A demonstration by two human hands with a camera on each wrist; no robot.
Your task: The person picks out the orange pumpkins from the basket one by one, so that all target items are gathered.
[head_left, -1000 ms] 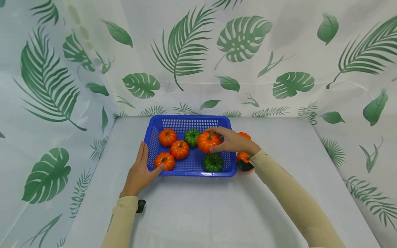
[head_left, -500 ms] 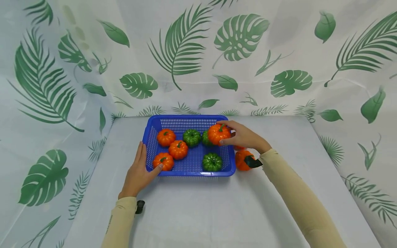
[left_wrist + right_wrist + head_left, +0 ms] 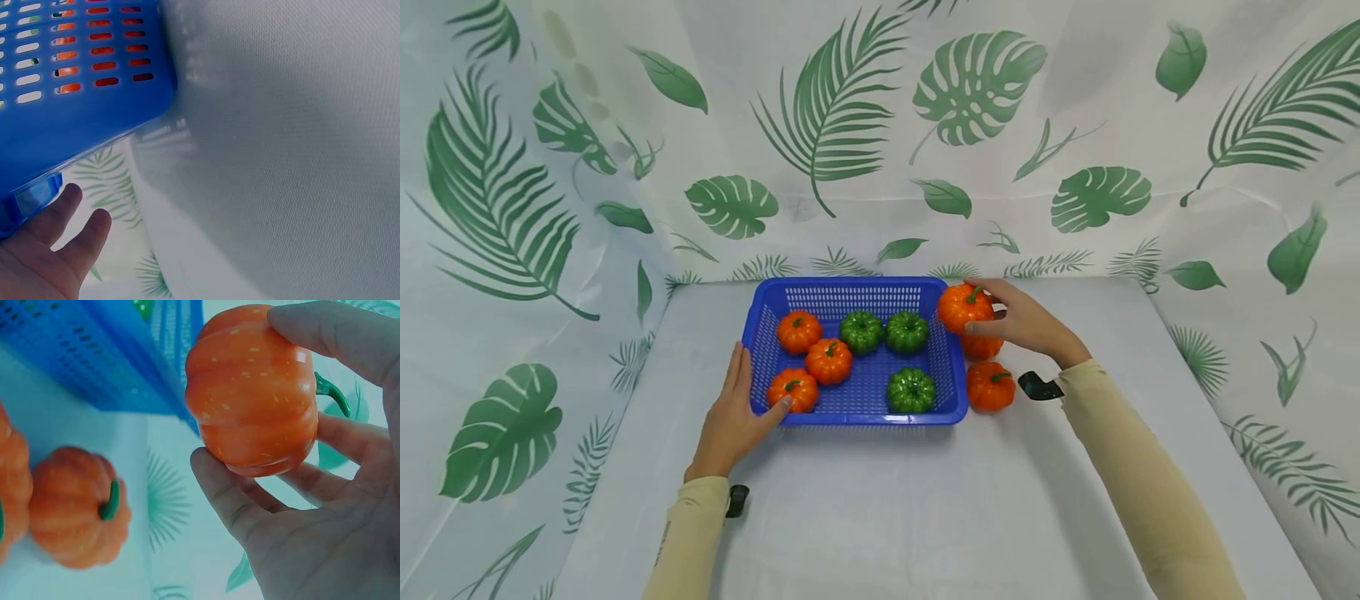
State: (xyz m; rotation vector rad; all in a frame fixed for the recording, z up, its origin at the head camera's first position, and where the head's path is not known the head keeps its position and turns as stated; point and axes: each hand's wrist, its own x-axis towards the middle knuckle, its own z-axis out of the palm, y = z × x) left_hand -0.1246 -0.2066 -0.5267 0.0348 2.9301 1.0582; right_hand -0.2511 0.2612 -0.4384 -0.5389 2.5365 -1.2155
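My right hand (image 3: pixel 1028 321) grips a small orange toy pumpkin (image 3: pixel 253 390) with a green stem, thumb on one side and fingers on the other. It is held up just beyond the right rim of a blue plastic basket (image 3: pixel 880 419). At the basket's left front corner lies my left hand (image 3: pixel 733 421); its straight fingers run along the outer left side and its thumb reaches over the rim. Inside the basket sit several pumpkins, among them an orange one (image 3: pixel 829 361) and a green one (image 3: pixel 912 391).
Two orange pumpkins stand on the white table right of the basket, the nearer one (image 3: pixel 991 387) in full sight and the farther one (image 3: pixel 982 346) partly hidden by the held pumpkin. Leaf-printed white sheeting (image 3: pixel 850 225) surrounds the table at the back and sides.
My right hand has carried the orange pumpkin from over the basket rightward past its rim. A green pumpkin behind it has come into view. My left hand keeps its place.
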